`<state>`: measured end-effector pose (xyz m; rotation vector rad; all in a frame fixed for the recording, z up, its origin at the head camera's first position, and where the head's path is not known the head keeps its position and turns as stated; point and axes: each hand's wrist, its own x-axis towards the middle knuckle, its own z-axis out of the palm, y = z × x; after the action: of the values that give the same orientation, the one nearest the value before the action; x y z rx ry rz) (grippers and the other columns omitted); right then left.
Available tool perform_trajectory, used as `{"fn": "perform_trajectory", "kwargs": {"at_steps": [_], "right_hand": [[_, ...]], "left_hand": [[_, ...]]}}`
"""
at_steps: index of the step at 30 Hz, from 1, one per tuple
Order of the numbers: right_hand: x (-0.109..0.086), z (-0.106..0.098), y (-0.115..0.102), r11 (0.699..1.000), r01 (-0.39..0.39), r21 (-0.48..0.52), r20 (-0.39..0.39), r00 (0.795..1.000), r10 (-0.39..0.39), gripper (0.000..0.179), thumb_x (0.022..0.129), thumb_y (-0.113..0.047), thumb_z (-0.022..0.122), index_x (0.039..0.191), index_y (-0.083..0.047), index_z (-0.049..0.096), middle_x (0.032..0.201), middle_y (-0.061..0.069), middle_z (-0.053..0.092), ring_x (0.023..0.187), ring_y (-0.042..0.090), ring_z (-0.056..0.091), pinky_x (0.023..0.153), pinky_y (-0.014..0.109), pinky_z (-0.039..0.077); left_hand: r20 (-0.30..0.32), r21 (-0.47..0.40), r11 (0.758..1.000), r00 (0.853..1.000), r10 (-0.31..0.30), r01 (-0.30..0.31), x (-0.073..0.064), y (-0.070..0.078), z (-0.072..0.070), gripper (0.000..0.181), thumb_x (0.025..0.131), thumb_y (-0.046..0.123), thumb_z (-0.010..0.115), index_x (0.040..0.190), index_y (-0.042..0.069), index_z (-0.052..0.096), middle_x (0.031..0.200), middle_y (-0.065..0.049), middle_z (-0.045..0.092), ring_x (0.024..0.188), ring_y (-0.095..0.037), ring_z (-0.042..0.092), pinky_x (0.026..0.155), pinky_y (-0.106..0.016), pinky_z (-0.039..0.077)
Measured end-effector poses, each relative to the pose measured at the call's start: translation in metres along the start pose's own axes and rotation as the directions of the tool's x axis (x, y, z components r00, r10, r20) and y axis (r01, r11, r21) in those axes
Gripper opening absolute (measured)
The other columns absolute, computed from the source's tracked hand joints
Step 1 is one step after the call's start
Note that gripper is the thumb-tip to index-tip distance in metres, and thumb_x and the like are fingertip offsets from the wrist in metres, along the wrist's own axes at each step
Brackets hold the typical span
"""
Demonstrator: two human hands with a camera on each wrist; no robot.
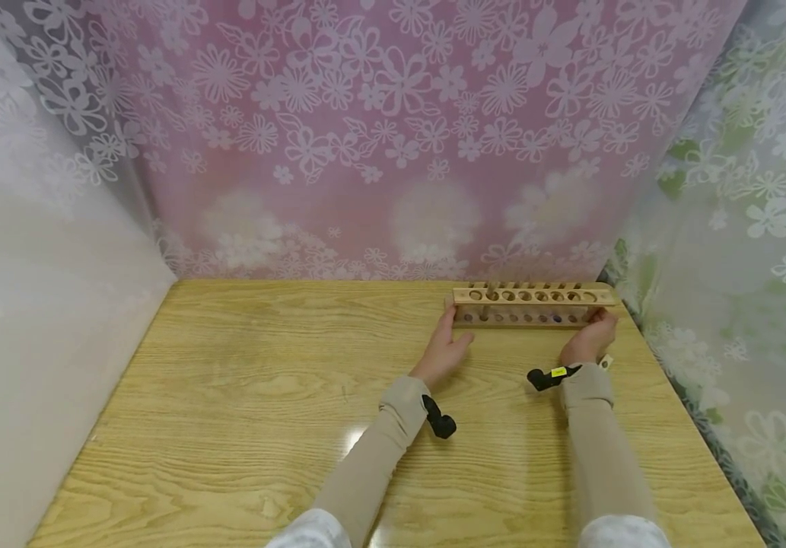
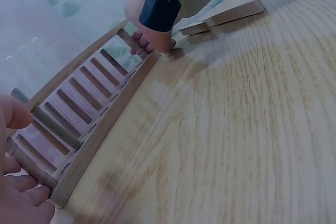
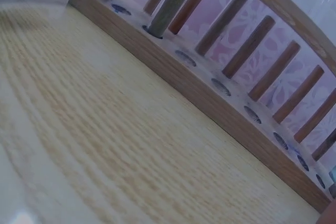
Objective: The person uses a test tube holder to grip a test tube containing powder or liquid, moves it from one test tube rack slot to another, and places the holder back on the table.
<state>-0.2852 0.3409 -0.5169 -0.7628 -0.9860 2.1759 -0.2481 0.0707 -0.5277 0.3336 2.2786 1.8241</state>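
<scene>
A wooden test tube rack [image 1: 533,303] stands upright at the back right of the table, with a row of round holes along its top bar. My left hand [image 1: 442,356] grips the rack's left end, its fingers around the turned end post in the left wrist view. At the other end, my right hand [image 1: 587,340] holds the right post; its fingers show there in the left wrist view. One greyish-brown rod [image 3: 176,3] stands in the second hole from the left. Thin fixed pegs [image 3: 249,45] line the rack's back edge.
A flat wooden piece [image 2: 233,15] lies on the table, partly hidden by my right wrist in the head view. Behind the rack hangs a pink flowered curtain [image 1: 379,152]. A pale flowered sheet [image 1: 762,304] borders the table's right edge.
</scene>
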Motion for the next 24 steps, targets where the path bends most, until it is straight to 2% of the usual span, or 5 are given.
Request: {"fn": "perform_trajectory", "kwargs": {"at_steps": [4,10,14,19,24], "right_hand": [[-0.003,0.002,0.001,0.999,-0.033,-0.009,0.016,0.999,0.033,0.047,0.109,-0.033,0.027,0.076,-0.005,0.047,0.08,0.008,0.04,0.083,0.019,0.038,0.089,0.025,0.02],[-0.01,-0.001,0.004,0.996,-0.043,-0.079,0.079,0.996,0.049,0.047,0.109,-0.035,0.023,0.084,-0.006,0.049,0.085,0.007,0.04,0.087,0.02,0.038,0.091,0.025,0.019],[-0.015,-0.005,0.004,0.995,-0.058,-0.08,0.102,0.993,0.066,0.048,0.109,-0.036,0.023,0.086,-0.004,0.05,0.085,0.008,0.042,0.09,0.022,0.04,0.096,0.025,0.021],[-0.021,-0.008,0.001,0.989,-0.112,-0.096,0.088,0.989,0.121,0.051,0.108,-0.04,0.026,0.098,-0.004,0.06,0.092,0.007,0.055,0.111,0.022,0.047,0.109,0.023,0.022],[-0.028,-0.011,0.001,0.98,-0.14,-0.142,0.121,0.98,0.157,0.048,0.109,-0.038,0.026,0.114,-0.005,0.061,0.109,0.009,0.057,0.133,0.018,0.041,0.116,0.021,0.02]], "left_hand": [[-0.018,0.001,1.0,1.0,0.008,-0.008,-0.003,0.0,-0.005,0.07,0.104,0.028,0.049,0.16,0.009,0.012,0.165,-0.011,0.012,0.15,-0.024,0.016,0.12,-0.045,0.025],[-0.046,0.009,1.0,0.999,-0.002,0.003,-0.011,0.0,-0.011,0.068,0.103,0.026,0.049,0.16,0.01,0.015,0.164,-0.009,0.016,0.15,-0.023,0.018,0.12,-0.043,0.025],[-0.058,0.004,1.0,0.998,-0.01,0.011,-0.016,-0.003,-0.014,0.068,0.102,0.024,0.049,0.159,0.008,0.017,0.164,-0.009,0.018,0.149,-0.024,0.019,0.119,-0.045,0.025],[-0.079,-0.005,1.0,0.997,0.009,-0.009,-0.022,-0.004,-0.017,0.067,0.103,0.022,0.049,0.159,0.008,0.016,0.164,-0.01,0.017,0.149,-0.024,0.019,0.119,-0.045,0.027],[-0.115,-0.003,1.0,0.993,0.021,-0.022,-0.028,-0.007,-0.021,0.065,0.103,0.02,0.048,0.159,0.007,0.017,0.163,-0.009,0.017,0.149,-0.023,0.02,0.118,-0.045,0.028]]}}
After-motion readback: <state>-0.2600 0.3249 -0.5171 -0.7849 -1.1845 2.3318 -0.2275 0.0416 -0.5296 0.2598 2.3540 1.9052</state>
